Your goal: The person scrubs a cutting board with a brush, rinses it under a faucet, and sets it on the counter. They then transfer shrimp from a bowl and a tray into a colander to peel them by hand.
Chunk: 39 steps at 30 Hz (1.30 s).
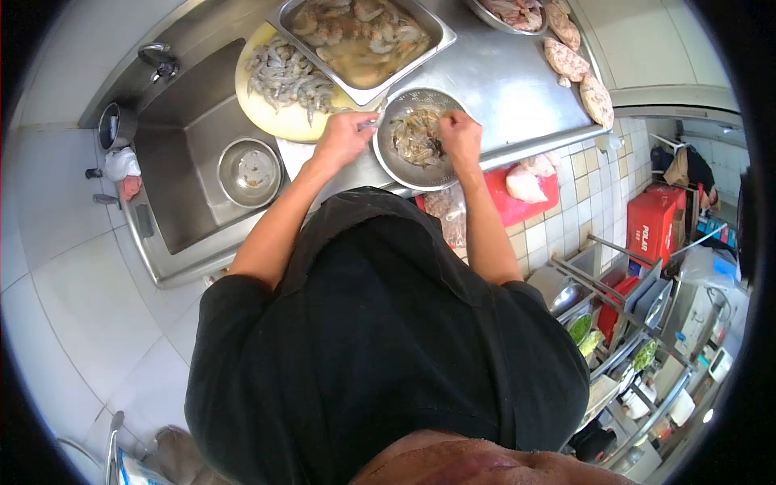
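My left hand (343, 139) is closed around a thin pale-grey knife-like tool (380, 115) at the left rim of a metal colander (390, 167). Inside the colander lies a pile of shrimp and shell pieces (414, 137). Over its right side, my right hand (461, 137) has its fingers pinched together; what they grip, if anything, is hidden. Grey raw shrimp (289, 78) are heaped on a round yellowish board (257, 115) to the left. Behind the colander, a steel pan (443, 38) contains more shrimp in cloudy liquid (356, 63).
At the left is a sink (182, 133) with a metal bowl (230, 174) and a faucet (158, 61). Raw meat pieces (596, 101) line the counter's right edge, near a bowl of meat (517, 13). A red board (525, 212) lies below the counter edge.
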Tool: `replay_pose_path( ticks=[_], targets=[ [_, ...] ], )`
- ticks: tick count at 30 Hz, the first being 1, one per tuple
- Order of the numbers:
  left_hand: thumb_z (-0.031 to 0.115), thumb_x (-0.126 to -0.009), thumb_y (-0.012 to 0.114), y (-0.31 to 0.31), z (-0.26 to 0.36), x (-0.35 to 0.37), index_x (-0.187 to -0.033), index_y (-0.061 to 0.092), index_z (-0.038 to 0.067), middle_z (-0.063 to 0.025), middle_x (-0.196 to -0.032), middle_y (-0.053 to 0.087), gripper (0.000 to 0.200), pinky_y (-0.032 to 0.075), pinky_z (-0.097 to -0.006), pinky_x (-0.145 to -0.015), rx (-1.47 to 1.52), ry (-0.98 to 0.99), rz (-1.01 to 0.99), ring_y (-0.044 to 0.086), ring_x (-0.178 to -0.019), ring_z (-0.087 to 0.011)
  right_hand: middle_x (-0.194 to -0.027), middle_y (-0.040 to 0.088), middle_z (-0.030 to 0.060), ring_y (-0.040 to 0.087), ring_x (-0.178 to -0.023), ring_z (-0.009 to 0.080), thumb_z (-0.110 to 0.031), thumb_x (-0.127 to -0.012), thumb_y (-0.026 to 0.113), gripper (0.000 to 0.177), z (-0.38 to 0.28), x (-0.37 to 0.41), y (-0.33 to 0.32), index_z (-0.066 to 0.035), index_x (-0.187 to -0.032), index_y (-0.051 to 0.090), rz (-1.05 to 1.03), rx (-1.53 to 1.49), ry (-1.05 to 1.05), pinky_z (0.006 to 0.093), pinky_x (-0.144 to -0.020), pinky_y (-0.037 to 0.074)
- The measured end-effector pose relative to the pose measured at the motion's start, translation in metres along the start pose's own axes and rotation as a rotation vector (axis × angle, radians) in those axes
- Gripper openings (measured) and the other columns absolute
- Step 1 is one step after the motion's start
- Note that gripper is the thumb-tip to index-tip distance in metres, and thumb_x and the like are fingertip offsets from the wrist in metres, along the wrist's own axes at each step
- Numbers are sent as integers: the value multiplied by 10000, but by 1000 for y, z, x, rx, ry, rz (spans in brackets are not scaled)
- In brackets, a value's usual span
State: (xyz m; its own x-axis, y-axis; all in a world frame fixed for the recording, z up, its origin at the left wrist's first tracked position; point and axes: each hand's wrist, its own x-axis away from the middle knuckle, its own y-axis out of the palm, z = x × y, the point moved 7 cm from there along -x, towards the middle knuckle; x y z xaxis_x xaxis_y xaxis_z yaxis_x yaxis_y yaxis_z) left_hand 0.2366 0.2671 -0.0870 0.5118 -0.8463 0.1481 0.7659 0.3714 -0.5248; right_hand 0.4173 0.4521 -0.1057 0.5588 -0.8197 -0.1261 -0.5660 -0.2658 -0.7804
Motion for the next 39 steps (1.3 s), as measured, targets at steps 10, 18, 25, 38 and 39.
replay_pose_path(
  ticks=[10, 18, 25, 38, 39],
  targets=[
    [192, -835, 694, -61, 20, -63, -1047, 749, 88, -130, -1056, 710, 242, 451, -429, -967, -521, 231, 269, 615, -1050, -304, -907, 684, 234, 663, -847, 418, -240, -862, 617, 233, 17, 12, 18, -49, -919, 737, -115, 31, -13, 479, -778, 535],
    [212, -874, 654, -134, -35, -86, -1012, 738, 70, -143, -1091, 695, 215, 525, -386, -806, -224, -87, 79, 665, -935, -313, -903, 702, 215, 691, -806, 349, -187, -856, 651, 218, -17, 28, 11, -34, -982, 744, -242, -222, 87, 401, -756, 533],
    [154, -825, 711, -91, -76, -34, -1029, 722, 41, -154, -974, 667, 233, 526, -361, -770, -314, 33, 364, 667, -839, -287, -911, 708, 210, 695, -832, 340, -208, -882, 641, 239, -66, 38, 48, -20, -994, 737, -461, -319, -65, 392, -778, 532],
    [216, -835, 655, -81, -61, -59, -883, 750, 88, -135, -932, 631, 166, 505, -439, -849, -592, 44, 367, 609, -985, -331, -854, 721, 180, 701, -831, 228, -288, -914, 649, 322, -94, 47, 83, 7, -1017, 728, -758, -410, 50, 361, -766, 535],
    [219, -841, 650, -82, -56, -54, -874, 748, 88, -138, -927, 634, 168, 507, -443, -835, -572, 82, 403, 616, -967, -337, -868, 722, 166, 696, -841, 210, -295, -922, 645, 334, -94, 46, 84, 16, -1020, 718, -766, -493, 115, 350, -764, 539]
  ],
)
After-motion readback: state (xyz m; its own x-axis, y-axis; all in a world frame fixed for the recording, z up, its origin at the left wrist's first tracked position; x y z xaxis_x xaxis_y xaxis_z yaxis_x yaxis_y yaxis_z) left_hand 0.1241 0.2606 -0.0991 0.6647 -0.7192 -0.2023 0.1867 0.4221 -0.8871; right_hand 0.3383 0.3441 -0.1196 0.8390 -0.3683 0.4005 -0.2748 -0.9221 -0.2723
